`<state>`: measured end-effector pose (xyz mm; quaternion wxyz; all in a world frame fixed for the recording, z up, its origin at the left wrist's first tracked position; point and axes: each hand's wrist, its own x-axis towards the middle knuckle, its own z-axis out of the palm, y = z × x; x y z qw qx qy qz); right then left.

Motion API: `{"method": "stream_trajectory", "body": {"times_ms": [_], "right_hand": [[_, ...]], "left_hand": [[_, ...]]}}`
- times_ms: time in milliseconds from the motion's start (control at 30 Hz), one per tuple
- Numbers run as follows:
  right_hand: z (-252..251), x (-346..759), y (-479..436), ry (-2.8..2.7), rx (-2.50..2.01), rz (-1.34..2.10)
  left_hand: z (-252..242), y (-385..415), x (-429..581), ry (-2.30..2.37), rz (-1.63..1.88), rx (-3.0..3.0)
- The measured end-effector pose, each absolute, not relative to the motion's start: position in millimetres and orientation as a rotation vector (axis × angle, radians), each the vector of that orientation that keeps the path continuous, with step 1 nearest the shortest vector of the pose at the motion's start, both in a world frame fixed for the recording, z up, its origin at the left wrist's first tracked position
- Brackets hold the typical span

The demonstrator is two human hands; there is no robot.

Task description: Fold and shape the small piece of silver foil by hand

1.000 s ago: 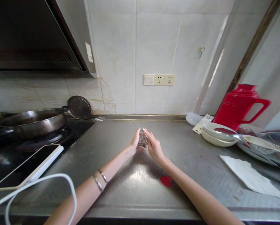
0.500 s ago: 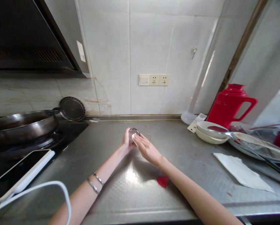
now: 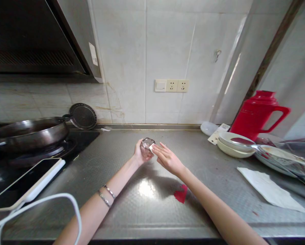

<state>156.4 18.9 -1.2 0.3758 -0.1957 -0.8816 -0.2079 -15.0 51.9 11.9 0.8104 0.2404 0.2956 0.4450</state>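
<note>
My left hand [image 3: 139, 153] is closed around a small clear glass cup [image 3: 147, 147], held a little above the steel counter [image 3: 132, 190] near its middle. My right hand [image 3: 167, 158] reaches in from the right with its fingers stretched out. A small white scrap, like a label [image 3: 151, 147], sits at the fingertips against the cup's side. I cannot tell whether the fingers pinch it or only press on it. Two thin bracelets [image 3: 106, 195] ring my left wrist.
A red scrap [image 3: 181, 194] lies on the counter under my right forearm. Left: a pan [image 3: 27, 132] on the stove, a phone [image 3: 24, 183] with a white cable [image 3: 40, 207]. Right: a red jug [image 3: 259, 114], stacked bowls [image 3: 234, 145], plates, a paper napkin [image 3: 269, 190].
The cup has tipped so its mouth faces up toward me. My right hand has moved from cupping it to lying flatter beside it, fingertips on the white scrap.
</note>
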Motion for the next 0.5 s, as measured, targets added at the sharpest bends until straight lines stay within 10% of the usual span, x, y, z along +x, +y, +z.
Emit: {"method": "stream_trajectory", "body": {"times_ms": [500], "right_hand": [[4, 156, 11, -2.166, -0.620, -0.538]], "left_hand": [[12, 35, -5, 0.417, 0.905, 0.635]]}}
